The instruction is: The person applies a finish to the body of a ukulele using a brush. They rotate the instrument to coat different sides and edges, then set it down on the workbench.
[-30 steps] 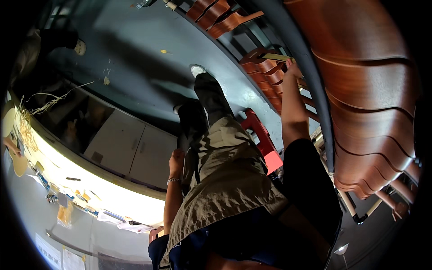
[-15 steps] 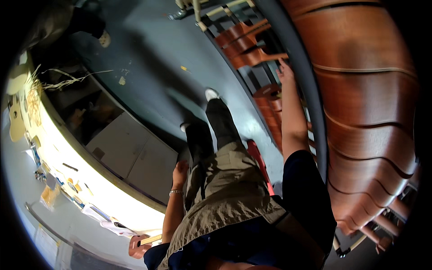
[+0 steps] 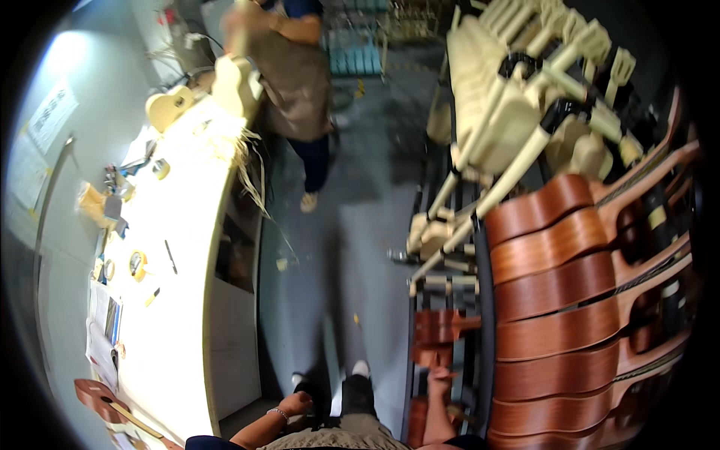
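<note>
At the lower right, my right hand (image 3: 439, 382) is at the neck of a reddish-brown ukulele (image 3: 433, 354) on the low rack, its fingers closed around the neck; blur hides the exact grip. Just above it, another brown ukulele (image 3: 435, 327) lies with its neck toward the black rail. My left hand (image 3: 295, 403), with a bracelet at the wrist, hangs in front of my apron with its fingers curled in and nothing seen in them.
Brown ukulele bodies (image 3: 555, 319) fill the upper rack at right, beside a black padded rail (image 3: 486, 330). Beyond stands a pipe rack (image 3: 517, 161) of pale unfinished bodies. Along the left runs a bright workbench (image 3: 184, 330). A person in an apron (image 3: 296, 86) stands at its far end.
My view has swung up and along the aisle, bringing the person and pale instruments into sight. My right hand has gone from reaching at a ukulele neck to closing around one.
</note>
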`<state>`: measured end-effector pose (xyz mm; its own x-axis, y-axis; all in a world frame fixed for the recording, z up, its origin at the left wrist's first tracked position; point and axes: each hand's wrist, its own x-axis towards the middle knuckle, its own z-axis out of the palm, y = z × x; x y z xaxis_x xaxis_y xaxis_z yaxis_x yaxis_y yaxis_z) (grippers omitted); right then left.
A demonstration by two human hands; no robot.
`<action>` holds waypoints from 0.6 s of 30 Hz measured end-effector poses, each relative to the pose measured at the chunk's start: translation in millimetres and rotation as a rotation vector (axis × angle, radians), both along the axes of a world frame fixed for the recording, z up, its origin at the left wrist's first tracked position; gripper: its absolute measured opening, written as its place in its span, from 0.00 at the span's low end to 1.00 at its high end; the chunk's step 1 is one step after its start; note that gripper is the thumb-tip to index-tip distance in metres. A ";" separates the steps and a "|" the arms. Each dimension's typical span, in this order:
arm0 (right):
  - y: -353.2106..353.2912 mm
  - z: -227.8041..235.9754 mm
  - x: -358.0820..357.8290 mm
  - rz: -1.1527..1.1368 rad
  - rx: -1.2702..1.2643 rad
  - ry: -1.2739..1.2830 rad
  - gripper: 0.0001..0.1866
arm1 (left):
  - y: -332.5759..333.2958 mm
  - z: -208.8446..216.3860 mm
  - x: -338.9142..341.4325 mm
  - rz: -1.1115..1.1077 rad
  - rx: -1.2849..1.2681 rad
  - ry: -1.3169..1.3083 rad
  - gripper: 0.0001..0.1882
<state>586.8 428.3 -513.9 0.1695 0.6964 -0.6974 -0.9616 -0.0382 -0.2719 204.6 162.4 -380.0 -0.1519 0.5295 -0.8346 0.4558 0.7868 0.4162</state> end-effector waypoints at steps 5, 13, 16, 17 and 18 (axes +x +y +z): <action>-15.4 136.2 -132.0 1.040 0.031 -2.191 0.16 | 99.6 75.9 4.9 -0.119 0.369 0.039 0.23; -26.3 378.4 -276.4 1.242 1.110 -1.690 0.20 | 156.9 140.1 6.1 -0.034 1.103 -0.312 0.18; -25.1 414.9 -314.8 1.253 1.438 -1.350 0.36 | 131.2 191.1 -15.1 0.542 1.031 -0.287 0.14; -29.2 421.2 -333.0 1.088 1.629 -1.294 0.40 | 120.4 181.7 -38.3 0.517 1.185 -0.112 0.15; -25.1 423.1 -342.1 1.113 1.688 -1.284 0.38 | 112.4 213.7 -54.4 0.616 1.271 -0.149 0.12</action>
<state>244.8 403.3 -90.8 -0.7968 0.4130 0.4411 -0.1406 0.5833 -0.8000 150.3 274.8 -166.3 -0.5846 0.8019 0.1232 0.0721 -0.0999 0.9924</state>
